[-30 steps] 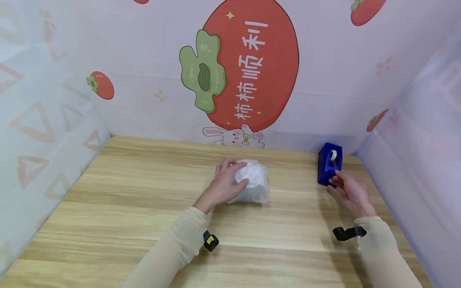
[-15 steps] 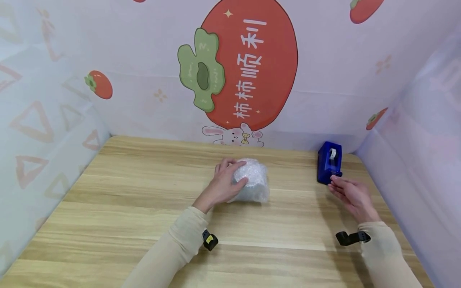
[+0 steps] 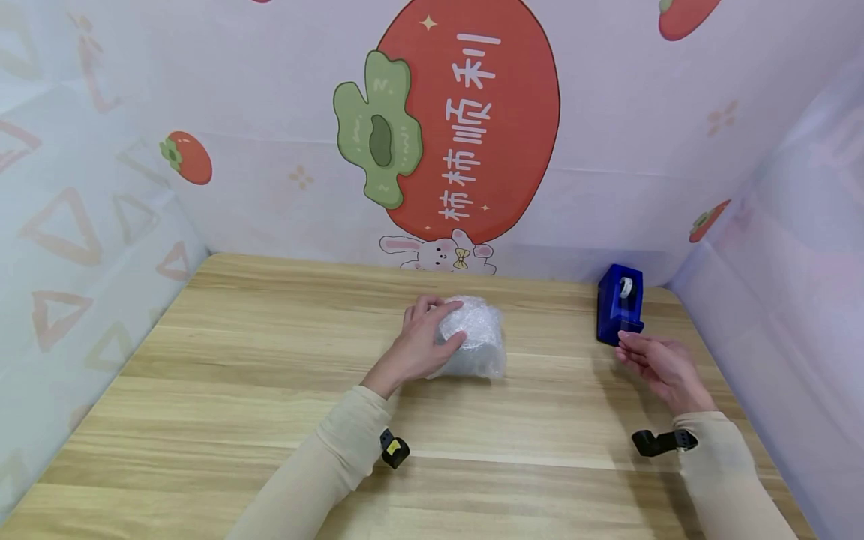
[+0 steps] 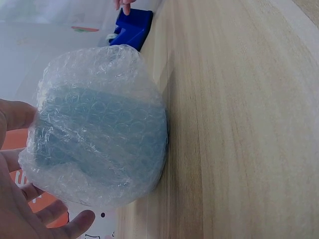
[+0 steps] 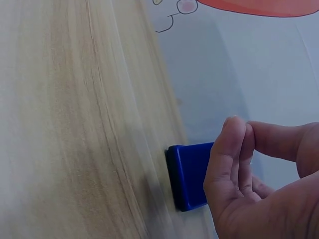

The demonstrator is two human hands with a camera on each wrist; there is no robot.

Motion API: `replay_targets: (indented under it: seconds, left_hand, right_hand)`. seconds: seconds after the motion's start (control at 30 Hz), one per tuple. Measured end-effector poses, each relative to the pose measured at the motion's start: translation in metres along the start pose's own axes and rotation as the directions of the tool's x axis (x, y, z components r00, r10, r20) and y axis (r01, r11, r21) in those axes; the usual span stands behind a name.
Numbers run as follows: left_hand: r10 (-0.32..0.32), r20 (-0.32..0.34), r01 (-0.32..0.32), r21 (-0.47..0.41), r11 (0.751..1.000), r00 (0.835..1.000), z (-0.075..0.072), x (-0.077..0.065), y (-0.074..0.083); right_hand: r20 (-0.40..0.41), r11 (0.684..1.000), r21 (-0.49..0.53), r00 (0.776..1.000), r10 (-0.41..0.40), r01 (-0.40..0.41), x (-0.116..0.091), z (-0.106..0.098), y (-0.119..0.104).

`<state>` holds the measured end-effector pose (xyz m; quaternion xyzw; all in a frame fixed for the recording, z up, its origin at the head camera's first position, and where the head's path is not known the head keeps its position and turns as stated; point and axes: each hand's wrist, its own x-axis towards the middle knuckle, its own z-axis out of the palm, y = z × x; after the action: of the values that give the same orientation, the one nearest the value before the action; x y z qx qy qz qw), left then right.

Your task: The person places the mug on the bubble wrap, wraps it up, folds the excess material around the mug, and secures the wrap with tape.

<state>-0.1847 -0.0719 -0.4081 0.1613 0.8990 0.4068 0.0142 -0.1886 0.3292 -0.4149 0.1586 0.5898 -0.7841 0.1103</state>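
Note:
A rounded package in bubble wrap (image 3: 475, 341) stands on the table, and a pale blue-green object shows through the wrap (image 4: 99, 124). My left hand (image 3: 420, 341) holds it from the left, thumb and fingers spread round its side and top. At the right back is a blue tape dispenser (image 3: 609, 307) with a small roll of tape (image 3: 626, 288). Right at its front end, my right hand (image 3: 664, 367) pinches the end of the clear tape between thumb and index fingertips. In the right wrist view the hand (image 5: 234, 179) partly covers the dispenser (image 5: 192, 174).
The wood-grain table (image 3: 236, 390) is bounded by a printed back sheet (image 3: 270, 210) and side sheets, the right one (image 3: 776, 300) close beside the dispenser. Black wrist cameras sit on both sleeves.
My right hand has drawn slightly down and towards me with the tape, to the dispenser's front end. My left hand and the package have stayed in place.

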Motion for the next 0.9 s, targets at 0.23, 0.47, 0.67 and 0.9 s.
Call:
replay_targets:
  seconds: [0.23, 0.47, 0.67, 0.9]
  left_hand:
    - [0.005, -0.003, -0.005, 0.005, 1.000, 1.000, 0.000, 0.000, 0.000]
    - [0.009, -0.004, -0.009, 0.003, 1.000, 1.000, 0.001, 0.000, -0.001]
    - [0.008, -0.002, -0.008, -0.010, 1.000, 1.000, 0.001, 0.000, -0.002]
    - [0.007, 0.003, -0.007, -0.016, 1.000, 1.000, 0.002, 0.001, -0.002]
  right_hand:
    - [0.044, 0.998, -0.065, 0.999, 0.023, -0.021, 0.007, -0.005, -0.006]
    - [-0.002, 0.998, -0.054, 0.999, 0.032, -0.032, 0.012, -0.005, -0.007]
    - [0.001, 1.000, 0.015, 1.000, 0.021, -0.021, 0.012, -0.006, -0.006]
    - [0.042, 0.996, 0.074, 0.998, 0.041, -0.044, 0.012, -0.008, -0.009]
